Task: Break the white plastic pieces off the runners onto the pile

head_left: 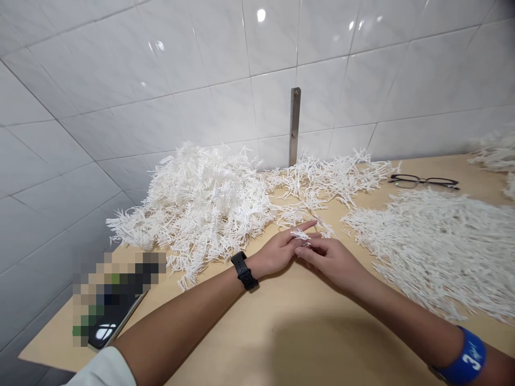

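My left hand, with a black watch on its wrist, is over the middle of the table. A small white branched sprig of thin strands is held at its thumb, while the index finger points outward. Against those fingers, my right hand is closed in a pinch at the sprig's lower end; the exact grip is partly hidden. A tall tangled heap of white sprigs rises beyond my left hand. To the right lies a flatter pile of white strands, combed mostly one way.
More loose white sprigs lie along the tiled wall, below an upright metal strip. Black-framed glasses rest behind the right pile. A phone, partly blurred out, is at the left table edge.
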`<action>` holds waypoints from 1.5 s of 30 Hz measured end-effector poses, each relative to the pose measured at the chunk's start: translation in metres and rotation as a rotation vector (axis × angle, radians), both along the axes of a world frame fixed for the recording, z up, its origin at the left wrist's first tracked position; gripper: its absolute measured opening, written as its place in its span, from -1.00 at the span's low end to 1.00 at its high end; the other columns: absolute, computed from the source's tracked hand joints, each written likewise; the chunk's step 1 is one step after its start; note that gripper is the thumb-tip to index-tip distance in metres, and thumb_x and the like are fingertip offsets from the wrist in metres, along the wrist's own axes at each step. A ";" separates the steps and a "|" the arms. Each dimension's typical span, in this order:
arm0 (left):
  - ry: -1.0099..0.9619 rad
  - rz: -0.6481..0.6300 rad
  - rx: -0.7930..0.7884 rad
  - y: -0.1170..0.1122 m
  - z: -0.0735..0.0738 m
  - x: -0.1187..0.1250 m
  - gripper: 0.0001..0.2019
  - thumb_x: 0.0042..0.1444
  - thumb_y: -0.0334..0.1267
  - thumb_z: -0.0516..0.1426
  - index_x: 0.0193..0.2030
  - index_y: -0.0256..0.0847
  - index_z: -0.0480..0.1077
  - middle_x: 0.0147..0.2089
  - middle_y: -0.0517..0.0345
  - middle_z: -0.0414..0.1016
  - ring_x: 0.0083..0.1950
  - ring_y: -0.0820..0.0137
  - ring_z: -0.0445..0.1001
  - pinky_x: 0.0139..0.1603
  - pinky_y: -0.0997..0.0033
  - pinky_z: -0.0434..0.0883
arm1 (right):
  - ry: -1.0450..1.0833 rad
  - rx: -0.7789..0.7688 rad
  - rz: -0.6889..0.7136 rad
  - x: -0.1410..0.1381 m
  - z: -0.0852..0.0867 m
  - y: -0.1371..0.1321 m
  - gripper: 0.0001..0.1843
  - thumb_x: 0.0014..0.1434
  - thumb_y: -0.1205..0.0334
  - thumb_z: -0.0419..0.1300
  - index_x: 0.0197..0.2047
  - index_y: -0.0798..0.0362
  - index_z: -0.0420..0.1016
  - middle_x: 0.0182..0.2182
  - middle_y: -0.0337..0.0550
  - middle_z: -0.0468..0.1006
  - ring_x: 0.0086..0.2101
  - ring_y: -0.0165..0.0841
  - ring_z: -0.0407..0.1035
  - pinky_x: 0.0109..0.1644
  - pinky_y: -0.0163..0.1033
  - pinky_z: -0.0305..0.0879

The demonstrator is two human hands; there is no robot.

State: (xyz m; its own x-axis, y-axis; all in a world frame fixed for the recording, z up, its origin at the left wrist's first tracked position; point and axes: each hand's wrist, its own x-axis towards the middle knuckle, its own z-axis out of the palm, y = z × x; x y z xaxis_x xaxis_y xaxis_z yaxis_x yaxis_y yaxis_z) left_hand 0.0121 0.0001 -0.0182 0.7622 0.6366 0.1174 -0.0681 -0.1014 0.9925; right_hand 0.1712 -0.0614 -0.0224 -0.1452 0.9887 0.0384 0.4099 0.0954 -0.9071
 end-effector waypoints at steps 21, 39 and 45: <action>0.019 -0.004 -0.151 0.014 0.004 -0.004 -0.46 0.00 0.13 0.30 -0.06 -0.31 0.48 -0.19 -0.03 0.53 -0.27 0.43 0.47 -0.23 0.43 0.42 | 0.043 -0.003 -0.035 0.003 0.007 -0.001 -0.69 0.21 0.05 0.09 -0.48 0.03 0.39 -0.57 -0.26 0.36 -0.52 -0.39 0.16 -0.44 -0.26 0.06; 0.091 0.224 -0.080 0.009 -0.006 0.003 -0.68 0.15 -0.02 0.16 -0.39 -0.24 0.25 -0.59 0.22 0.40 -0.61 0.53 0.37 -0.55 0.54 0.36 | -0.094 0.113 0.046 -0.001 0.002 -0.002 -0.74 0.12 0.22 0.07 -0.57 0.00 0.15 -0.63 -0.33 0.18 -0.54 -0.42 0.04 -0.45 -0.27 -0.02; 0.073 0.234 -0.107 0.007 -0.008 0.005 -0.70 0.18 -0.05 0.15 -0.40 -0.24 0.26 -0.61 0.25 0.37 -0.61 0.53 0.37 -0.55 0.55 0.34 | -0.219 0.221 0.034 0.000 0.001 -0.003 -0.71 0.11 0.27 0.04 -0.58 -0.02 0.02 -0.65 -0.36 0.06 -0.58 -0.44 -0.01 -0.47 -0.26 -0.06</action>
State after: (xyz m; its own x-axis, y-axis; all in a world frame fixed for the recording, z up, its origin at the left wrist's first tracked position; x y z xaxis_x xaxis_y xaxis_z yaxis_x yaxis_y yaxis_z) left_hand 0.0167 0.0075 -0.0263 0.5965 0.8025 -0.0100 0.0170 -0.0002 0.9999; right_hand 0.1716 -0.0640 -0.0214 -0.2066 0.9544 0.2155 0.5867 0.2971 -0.7534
